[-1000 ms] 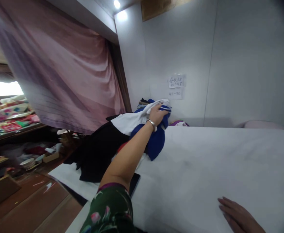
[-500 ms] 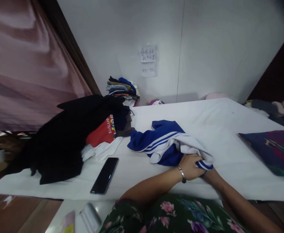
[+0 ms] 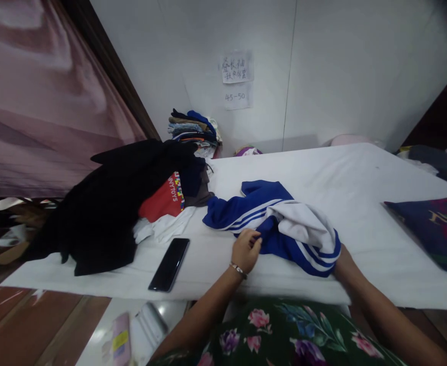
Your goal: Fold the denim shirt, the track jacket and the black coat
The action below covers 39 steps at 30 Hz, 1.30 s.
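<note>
A crumpled blue tracksuit jacket with white stripes lies in front of me, its pale inner side partly turned out. My left hand is at the jacket's near left edge, fingers loosely bent and a little apart, no cloth visible between them. A silver bracelet circles that wrist. At the jacket's right end, my right hand reaches into or under the striped blue cloth. Its fingers are hidden there, so their grip does not show.
Left on the white-covered table are a phone, a black garment, a red cloth and a white cloth. Folded clothes are stacked at the back. A dark patterned item lies right.
My left hand has left the right end of the jacket and moved left to its near edge. The striped cloth at the right has spread wider over my right hand. The view has shifted slightly.
</note>
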Motion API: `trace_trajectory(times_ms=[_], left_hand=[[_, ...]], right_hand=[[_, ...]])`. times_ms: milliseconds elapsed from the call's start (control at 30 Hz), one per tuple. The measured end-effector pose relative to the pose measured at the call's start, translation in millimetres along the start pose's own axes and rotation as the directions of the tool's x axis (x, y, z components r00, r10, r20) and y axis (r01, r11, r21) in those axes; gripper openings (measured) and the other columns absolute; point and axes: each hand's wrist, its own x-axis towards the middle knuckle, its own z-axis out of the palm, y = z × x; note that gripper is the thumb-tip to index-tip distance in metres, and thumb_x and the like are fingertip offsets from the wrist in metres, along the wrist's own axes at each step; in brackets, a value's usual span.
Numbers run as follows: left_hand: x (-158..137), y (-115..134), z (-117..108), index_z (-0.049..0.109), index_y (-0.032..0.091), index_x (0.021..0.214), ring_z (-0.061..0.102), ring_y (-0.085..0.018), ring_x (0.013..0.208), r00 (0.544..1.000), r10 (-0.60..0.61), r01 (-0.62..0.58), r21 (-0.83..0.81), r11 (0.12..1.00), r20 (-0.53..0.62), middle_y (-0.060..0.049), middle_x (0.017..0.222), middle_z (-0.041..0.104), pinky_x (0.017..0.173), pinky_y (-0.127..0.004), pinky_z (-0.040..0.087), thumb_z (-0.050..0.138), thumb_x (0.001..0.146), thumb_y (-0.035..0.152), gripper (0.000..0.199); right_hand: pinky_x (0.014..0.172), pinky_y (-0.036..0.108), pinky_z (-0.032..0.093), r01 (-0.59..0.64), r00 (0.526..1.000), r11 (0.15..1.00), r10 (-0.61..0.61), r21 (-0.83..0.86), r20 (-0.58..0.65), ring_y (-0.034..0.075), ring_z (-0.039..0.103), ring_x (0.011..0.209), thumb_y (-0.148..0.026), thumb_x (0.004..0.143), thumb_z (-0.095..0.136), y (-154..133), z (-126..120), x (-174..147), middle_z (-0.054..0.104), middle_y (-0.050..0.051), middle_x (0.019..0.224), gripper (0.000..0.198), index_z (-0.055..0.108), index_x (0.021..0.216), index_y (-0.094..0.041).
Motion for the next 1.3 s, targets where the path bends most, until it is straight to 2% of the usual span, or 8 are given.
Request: trace_trajectory(times_ms=[133, 367, 500, 633, 900, 1033, 1133, 1300], left_hand=[[8.8, -33.8, -29.3, 0.060, 0.021, 0.095, 0.060, -0.016, 0.076, 0.961, -0.227, 0.255, 0.191, 0.948, -0.157, -0.006, 0.099, 0.061, 0.073, -0.031, 0.049, 0.059, 0.079, 0.032, 0.020], [45.0, -39.7, -45.9, 0.041, 0.013, 0.126, 0.063, -0.015, 0.059, 0.749, -0.656, 0.641, -0.156, 0.752, -0.087, -0.012, 0.100, 0.066, 0.045, -0.024, 0.042, 0.057, 0.079, 0.053, 0.063], [71.1, -43.2, -46.0, 0.043, 0.011, 0.125, 0.067, -0.021, 0.070, 0.806, -0.578, 0.587, 0.052, 0.808, -0.126, -0.013, 0.092, 0.068, 0.059, -0.028, 0.047, 0.062, 0.074, 0.056, 0.071], [94.7, -48.1, -49.2, 0.057, 0.019, 0.081, 0.062, -0.030, 0.098, 0.855, -0.488, 0.516, 0.198, 0.834, -0.173, -0.013, 0.090, 0.068, 0.078, -0.034, 0.045, 0.072, 0.065, 0.039, 0.029], [126.9, -9.2, -91.0, 0.046, 0.020, 0.072, 0.051, -0.010, 0.052, 0.864, -0.420, 0.360, -0.242, 0.901, -0.278, 0.006, 0.057, 0.047, 0.046, -0.020, 0.037, 0.050, 0.078, 0.035, 0.017], [139.8, 20.5, -112.8, 0.040, 0.020, 0.067, 0.036, -0.003, 0.040, 0.879, -0.386, 0.103, -0.678, 0.728, -0.281, 0.009, 0.053, 0.037, 0.037, -0.014, 0.024, 0.058, 0.071, 0.032, 0.023], [151.8, 31.9, -123.1, 0.042, 0.019, 0.068, 0.038, -0.003, 0.041, 0.858, -0.415, -0.020, -0.827, 0.561, -0.302, 0.009, 0.052, 0.040, 0.037, -0.013, 0.025, 0.062, 0.069, 0.025, 0.021], [155.1, 15.2, -115.5, 0.051, 0.022, 0.104, 0.064, -0.011, 0.075, 0.849, -0.407, 0.015, -0.755, 0.655, -0.337, -0.002, 0.090, 0.066, 0.066, -0.023, 0.051, 0.056, 0.080, 0.027, 0.025]], right_hand=[[0.084, 0.045, 0.055, -0.177, 0.984, 0.948, 0.175, 0.266, 0.033, 0.031, 0.066, 0.097, -0.047, 0.075, 0.061, -18.2, -5.4, -1.7, 0.072, 0.009, 0.098, 0.042, 0.066, 0.107, -0.020], [0.084, 0.044, 0.054, -0.249, 0.966, 0.922, 0.212, 0.298, 0.150, 0.028, 0.064, 0.102, -0.062, 0.085, 0.041, -39.6, -9.3, -10.2, 0.067, 0.008, 0.115, 0.057, 0.053, 0.128, -0.027], [0.084, 0.042, 0.054, -0.197, 0.979, 0.931, 0.167, 0.308, 0.121, 0.027, 0.065, 0.101, -0.042, 0.078, 0.064, -43.6, -1.3, -13.6, 0.063, 0.006, 0.123, 0.065, 0.041, 0.138, -0.032], [0.081, 0.040, 0.056, -0.163, 0.987, 0.932, 0.149, 0.323, 0.067, 0.027, 0.066, 0.097, -0.031, 0.072, 0.069, -37.8, -4.2, -10.2, 0.066, 0.005, 0.118, 0.069, 0.044, 0.136, -0.030], [0.077, 0.039, 0.057, -0.079, 0.988, 0.952, 0.115, 0.295, -0.105, 0.025, 0.069, 0.086, -0.029, 0.066, 0.073, -34.5, -30.6, 5.2, 0.072, 0.003, 0.099, 0.061, 0.056, 0.125, -0.027], [0.087, 0.037, 0.053, 0.048, 0.983, 0.983, -0.015, 0.178, -0.182, 0.023, 0.065, 0.097, -0.031, 0.066, 0.073, -57.1, -32.7, 33.3, 0.070, 0.003, 0.106, 0.051, 0.062, 0.116, -0.025], [0.093, 0.039, 0.048, 0.127, 0.962, 0.991, -0.114, 0.034, -0.250, 0.023, 0.062, 0.103, -0.034, 0.068, 0.071, -73.6, -27.3, 56.5, 0.068, 0.004, 0.109, 0.045, 0.064, 0.112, -0.023], [0.099, 0.044, 0.044, 0.312, 0.895, 0.884, -0.396, -0.347, -0.205, 0.025, 0.056, 0.114, -0.041, 0.079, 0.061, -78.9, -19.8, 54.4, 0.061, 0.007, 0.123, 0.040, 0.063, 0.114, -0.023]])
